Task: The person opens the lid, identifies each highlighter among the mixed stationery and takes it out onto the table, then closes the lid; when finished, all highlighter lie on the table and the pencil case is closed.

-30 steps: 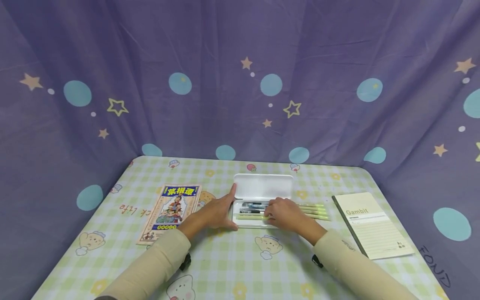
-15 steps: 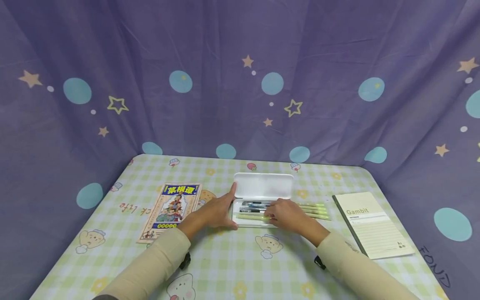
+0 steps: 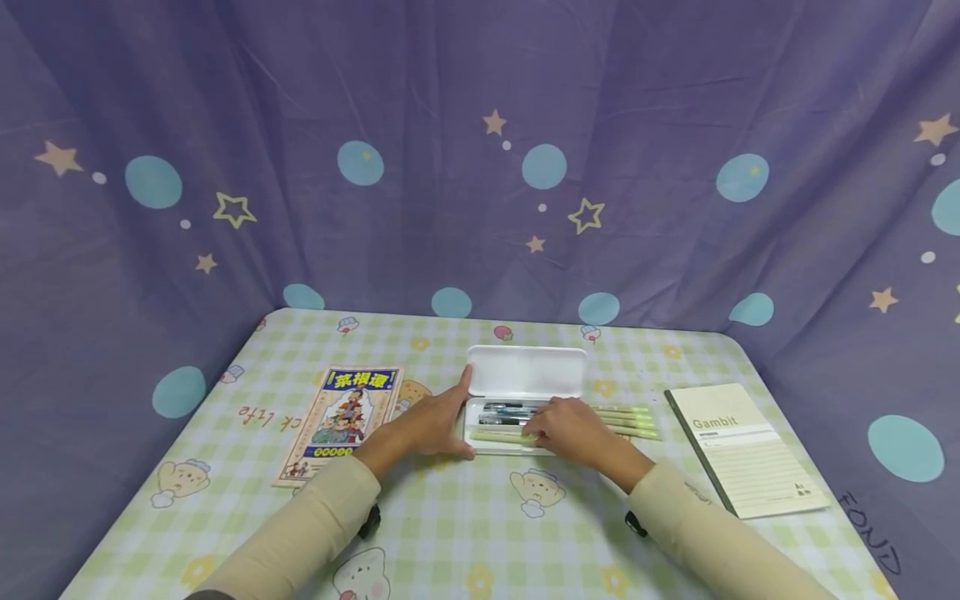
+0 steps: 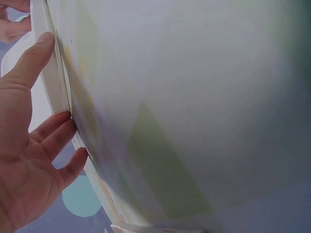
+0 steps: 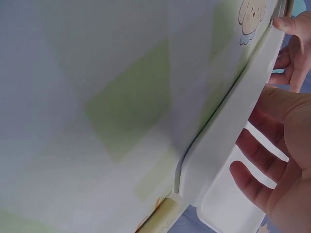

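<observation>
A white pencil case (image 3: pixel 525 372) lies open, lid tipped back, at the middle of the table. Several clear-barrelled pens (image 3: pixel 501 421) are in its tray, along with a light-green pen (image 3: pixel 497 436) at the front. My left hand (image 3: pixel 435 423) holds the case's left end, thumb at the near wall and fingers round the end. Over the tray, my right hand (image 3: pixel 566 429) pinches at the right part of the light-green pen; its fingertips partly hide what they touch. In the right wrist view its other fingers (image 5: pixel 255 150) hang loosely bent. Several more light-green sticks (image 3: pixel 633 423) extend past the case's right end.
A comic-style booklet (image 3: pixel 348 425) lies to the left, beside my left forearm. On the right lies a cream notebook (image 3: pixel 746 450) with a dark spine. A checked cloth (image 3: pixel 480 508) covers the table; a purple curtain (image 3: pixel 480 250) hangs behind it.
My right hand has shifted slightly left along the tray, and its fingertips now cover the right part of the front light-green pen. The left hand and the case keep their place.
</observation>
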The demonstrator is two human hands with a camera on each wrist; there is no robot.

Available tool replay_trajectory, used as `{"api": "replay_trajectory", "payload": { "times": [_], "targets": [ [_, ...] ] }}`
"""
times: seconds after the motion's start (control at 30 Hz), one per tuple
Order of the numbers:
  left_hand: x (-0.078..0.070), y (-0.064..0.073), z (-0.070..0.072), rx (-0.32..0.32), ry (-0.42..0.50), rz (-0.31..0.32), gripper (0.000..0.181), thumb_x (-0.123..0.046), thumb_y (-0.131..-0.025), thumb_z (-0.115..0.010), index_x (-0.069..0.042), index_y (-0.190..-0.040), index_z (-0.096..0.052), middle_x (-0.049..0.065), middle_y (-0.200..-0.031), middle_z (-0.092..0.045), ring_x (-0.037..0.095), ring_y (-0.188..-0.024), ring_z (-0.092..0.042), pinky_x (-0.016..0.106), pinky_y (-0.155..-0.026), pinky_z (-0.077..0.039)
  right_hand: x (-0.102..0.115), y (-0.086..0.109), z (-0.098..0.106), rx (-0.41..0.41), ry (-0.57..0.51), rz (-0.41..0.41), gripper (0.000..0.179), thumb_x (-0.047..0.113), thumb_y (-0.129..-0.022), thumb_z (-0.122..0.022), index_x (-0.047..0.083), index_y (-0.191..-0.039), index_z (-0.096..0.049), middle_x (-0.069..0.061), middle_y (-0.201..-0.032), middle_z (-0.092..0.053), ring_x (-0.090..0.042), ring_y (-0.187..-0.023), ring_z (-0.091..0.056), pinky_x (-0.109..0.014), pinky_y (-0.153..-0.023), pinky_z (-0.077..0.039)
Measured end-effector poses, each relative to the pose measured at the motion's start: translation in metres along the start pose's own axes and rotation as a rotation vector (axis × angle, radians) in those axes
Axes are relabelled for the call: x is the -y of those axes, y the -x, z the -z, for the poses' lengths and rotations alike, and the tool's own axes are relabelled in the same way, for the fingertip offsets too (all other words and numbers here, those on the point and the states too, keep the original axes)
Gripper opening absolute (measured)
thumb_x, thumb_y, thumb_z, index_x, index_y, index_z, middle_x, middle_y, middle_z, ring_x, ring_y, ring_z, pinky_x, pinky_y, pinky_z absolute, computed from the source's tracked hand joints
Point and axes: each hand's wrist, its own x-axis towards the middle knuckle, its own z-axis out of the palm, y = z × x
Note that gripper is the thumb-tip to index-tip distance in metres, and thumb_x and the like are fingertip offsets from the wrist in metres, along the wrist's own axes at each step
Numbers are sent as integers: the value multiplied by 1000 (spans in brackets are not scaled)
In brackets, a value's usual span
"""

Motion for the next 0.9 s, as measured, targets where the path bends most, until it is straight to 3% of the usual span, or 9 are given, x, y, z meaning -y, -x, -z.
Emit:
{"api": "replay_trajectory", "payload": {
  "times": [0.2, 0.33, 0.43, 0.57, 0.67, 0.73, 0.9],
  "targets": [
    [1, -1, 1, 4, -9, 0, 145, -55, -70, -90, -6, -163, 10, 14, -159, -45, 33, -136, -55, 44, -114, -44, -1, -2, 0, -7, 13, 10, 18, 14, -84, -81, 30, -93, -80, 11, -77, -75, -4, -58, -51, -20, -53, -40],
    [1, 0, 1, 8, -5, 1, 145, -54, -70, -90, -6, -163, 10, 13, -157, -46, 32, -137, -55, 43, -115, -44, -1, -4, 0, -2, 24, 32, 16, 12, -85, -79, 27, -82, -76, 10, -61, -62, -2, -54, -36, -19, -50, -28],
    [1, 0, 1, 9, 11, -7, 145, -52, -70, -91, -5, -163, 11, 12, -154, -50, 31, -134, -56, 43, -114, -44, 0, -4, 0, 4, 36, 47, 22, 8, -85, -75, 26, -74, -69, 10, -55, -49, -4, -54, -33, -19, -50, -23],
    [2, 1, 1, -1, 25, -15, 145, -51, -70, -91, -6, -163, 10, 11, -151, -53, 31, -132, -58, 43, -113, -45, 0, -4, 1, -14, 49, 53, 21, 7, -84, -74, 21, -71, -65, 9, -58, -53, -8, -58, -45, -21, -52, -31],
    [2, 1, 2, -7, 25, -12, 145, -51, -70, -91, -7, -163, 10, 10, -151, -53, 31, -132, -58, 43, -113, -45, -1, -1, 3, -52, 34, 49, 12, 8, -83, -77, 19, -80, -75, 6, -73, -69, -13, -68, -61, -27, -59, -48],
    [2, 0, 1, -9, 28, -9, 145, -52, -69, -91, -7, -163, 10, 10, -151, -53, 31, -131, -59, 43, -113, -46, -3, 1, 5, -77, 1, 45, 16, 6, -83, -78, 19, -92, -80, 4, -85, -74, -15, -76, -67, -30, -66, -55],
    [3, 0, 0, -2, 26, -6, 146, -53, -69, -91, -7, -163, 10, 12, -153, -51, 32, -133, -57, 44, -112, -46, -9, 9, 8, -101, -95, 14, 22, 4, -85, -77, 16, -103, -80, 2, -89, -73, -10, -74, -63, -24, -64, -52]
  ]
}}
